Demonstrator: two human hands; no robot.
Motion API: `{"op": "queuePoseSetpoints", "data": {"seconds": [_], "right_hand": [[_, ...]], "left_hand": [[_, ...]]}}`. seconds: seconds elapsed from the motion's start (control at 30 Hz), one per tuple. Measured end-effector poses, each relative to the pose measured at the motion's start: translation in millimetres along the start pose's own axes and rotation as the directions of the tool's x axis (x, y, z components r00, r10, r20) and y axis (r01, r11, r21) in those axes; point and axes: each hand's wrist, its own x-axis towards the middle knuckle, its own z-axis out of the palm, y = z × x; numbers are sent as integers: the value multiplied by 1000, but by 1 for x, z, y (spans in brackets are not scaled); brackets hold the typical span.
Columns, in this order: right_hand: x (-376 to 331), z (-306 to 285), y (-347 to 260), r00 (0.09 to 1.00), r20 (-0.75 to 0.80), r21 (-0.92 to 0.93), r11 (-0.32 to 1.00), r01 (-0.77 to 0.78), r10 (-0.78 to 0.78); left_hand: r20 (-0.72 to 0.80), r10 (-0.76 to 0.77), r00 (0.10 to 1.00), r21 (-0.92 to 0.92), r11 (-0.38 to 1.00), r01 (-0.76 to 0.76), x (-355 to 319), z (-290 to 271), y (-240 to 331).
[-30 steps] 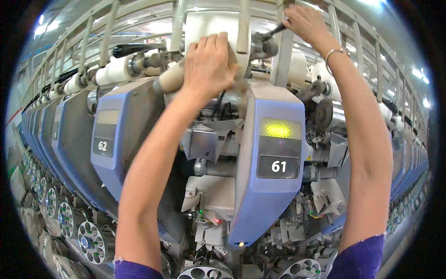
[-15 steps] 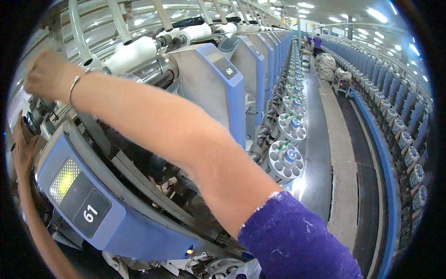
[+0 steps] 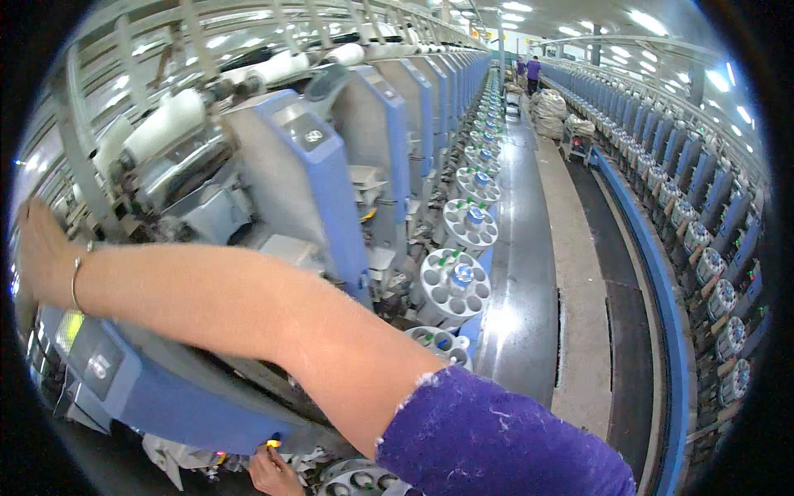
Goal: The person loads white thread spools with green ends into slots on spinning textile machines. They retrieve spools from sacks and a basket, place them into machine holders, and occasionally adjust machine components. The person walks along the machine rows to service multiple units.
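Observation:
My right arm, in a purple sleeve, stretches across the view to the far left. My right hand (image 3: 45, 256) is bent at the wrist above the near blue-and-grey winding unit (image 3: 194, 405). Blur and the picture's rim keep its fingers unclear. Low in the view, my left hand (image 3: 275, 476) has curled fingers at a small yellow lit button (image 3: 273, 444) on that unit's lower end. Whatever may be between those fingers is hidden. Beyond my right forearm, a white yarn cone (image 3: 165, 126) lies above a shiny metal drum (image 3: 186, 169).
More winding units (image 3: 302, 165) run away in a row, with round grey bobbin magazines (image 3: 455, 285) along their front. A dark walkway (image 3: 517, 289) lies to the right, beside a blue rail (image 3: 653, 273). Farther off are large pale sacks (image 3: 549, 113) and people in purple (image 3: 533, 73).
My left hand has moved from the unit's far-left top to the yellow button below. My right hand has dropped lower and toward the left rim. The view has shifted.

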Motion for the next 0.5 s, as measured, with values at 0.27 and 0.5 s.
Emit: {"op": "queuePoseSetpoints", "data": {"seconds": [0.27,0.5], "right_hand": [[-391,-182,37,897,-226,613,660,435,-381],[-695,-396,199,683,731,584,507,-634,12]], "left_hand": [[142,324,935,710,625,-325,-14,25,50],[51,-520,853,203,841,501,-38,175,180]]}}
